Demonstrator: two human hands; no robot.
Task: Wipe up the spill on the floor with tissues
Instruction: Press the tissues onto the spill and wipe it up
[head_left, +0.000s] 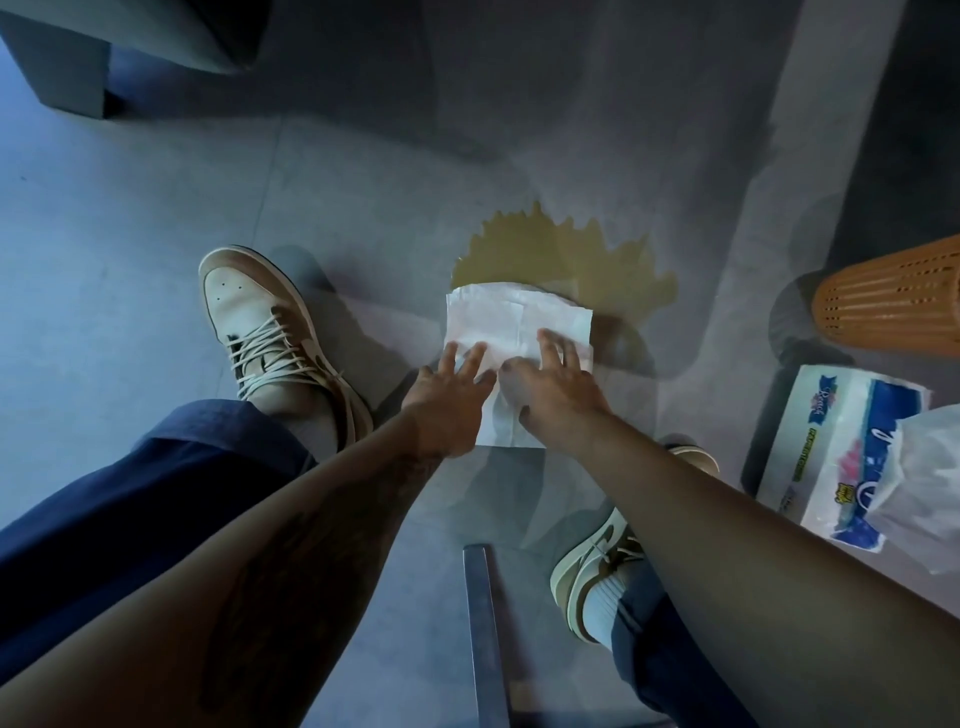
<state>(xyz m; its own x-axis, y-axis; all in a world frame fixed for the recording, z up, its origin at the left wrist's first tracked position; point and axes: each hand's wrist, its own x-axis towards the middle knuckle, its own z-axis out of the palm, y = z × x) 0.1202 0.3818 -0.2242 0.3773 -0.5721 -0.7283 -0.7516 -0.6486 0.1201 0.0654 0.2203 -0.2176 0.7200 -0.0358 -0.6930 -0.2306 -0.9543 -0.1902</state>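
Both hands lie flat, fingers spread: the left hand (449, 400) and right hand (553, 397) press the tissue (511, 322) onto the spill's (566, 260) near edge. Most of the yellowish puddle is still uncovered on the floor (156, 234).

The scene is dim with a cool blue cast, strongest on the floor (130, 218) at the left, where the grey looks brightest. The upper part falls off into deep shade under a dark block of furniture (67, 67). Soft, overlapping shadows spread round the left shoe (270, 322) and beneath the hands, with a faint reflection of the arms on the glossy floor below them. The white tissue (514, 322) is the lightest patch, without glare. Wide-angle bending stretches both forearms at the bottom and curves the lines near the right edge. The tissue box (841, 457) and orange basket (893, 296) look slightly soft.
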